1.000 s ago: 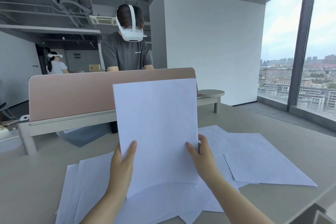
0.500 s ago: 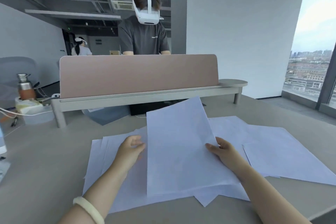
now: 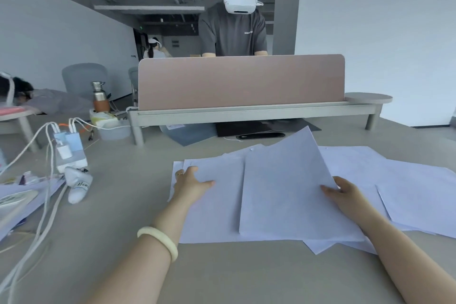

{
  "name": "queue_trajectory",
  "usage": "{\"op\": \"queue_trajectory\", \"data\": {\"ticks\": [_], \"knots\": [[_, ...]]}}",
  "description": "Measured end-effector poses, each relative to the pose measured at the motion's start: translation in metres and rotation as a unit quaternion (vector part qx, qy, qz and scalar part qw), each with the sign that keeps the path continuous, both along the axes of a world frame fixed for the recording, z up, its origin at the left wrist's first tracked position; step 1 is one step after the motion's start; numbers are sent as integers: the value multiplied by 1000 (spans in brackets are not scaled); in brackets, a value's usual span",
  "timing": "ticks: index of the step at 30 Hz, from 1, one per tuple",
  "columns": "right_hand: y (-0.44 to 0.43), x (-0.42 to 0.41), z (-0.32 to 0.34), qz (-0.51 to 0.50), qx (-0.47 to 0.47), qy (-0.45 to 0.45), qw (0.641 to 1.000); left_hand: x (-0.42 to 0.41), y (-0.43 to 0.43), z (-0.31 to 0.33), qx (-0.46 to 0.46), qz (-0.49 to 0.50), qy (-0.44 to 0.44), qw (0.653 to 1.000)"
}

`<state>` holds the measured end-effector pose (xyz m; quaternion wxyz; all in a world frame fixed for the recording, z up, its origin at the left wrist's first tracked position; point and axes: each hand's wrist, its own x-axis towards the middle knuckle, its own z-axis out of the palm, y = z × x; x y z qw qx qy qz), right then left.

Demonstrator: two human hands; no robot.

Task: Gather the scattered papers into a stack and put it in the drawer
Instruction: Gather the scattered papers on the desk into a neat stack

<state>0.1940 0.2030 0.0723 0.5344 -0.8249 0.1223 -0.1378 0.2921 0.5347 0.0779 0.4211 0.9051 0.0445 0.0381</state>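
Observation:
Several white paper sheets lie spread over the grey desk (image 3: 246,276). A thin gathered stack (image 3: 286,195) rests on top of them, its near edge on the desk and its far edge lifted. My right hand (image 3: 345,195) grips that stack at its right edge. My left hand (image 3: 190,182) rests flat on the left-hand sheets (image 3: 217,205), fingers spread, near their left edge. More loose sheets (image 3: 414,187) lie to the right. No drawer is in view.
A pink divider (image 3: 241,81) on a raised shelf bounds the desk's far side; a person in a headset stands behind it. At left are a power strip with white cables (image 3: 66,148), a metal bottle (image 3: 100,96) and a small tube (image 3: 79,185).
The held stack has come down from upright in front of me to lie on the spread papers. My left hand let go of it and moved left onto the sheets.

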Motion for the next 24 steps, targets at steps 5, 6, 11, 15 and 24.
{"op": "queue_trajectory", "data": {"ticks": [5, 6, 11, 15, 24], "knots": [[2, -1, 1, -7, -1, 2, 1000, -2, 11, 2, -102, 36, -31, 994], [2, -2, 1, -8, 0, 1, 1000, -2, 13, 3, -134, 42, -30, 990], [1, 0, -1, -8, 5, 1, 1000, -2, 20, 7, -338, 33, 32, 940], [1, 0, -1, -5, 12, 0, 1000, -2, 18, 2, -309, 33, 68, 948], [-2, -2, -2, -18, 51, -12, 998, -7, 12, 19, -133, -44, -72, 988]]}}
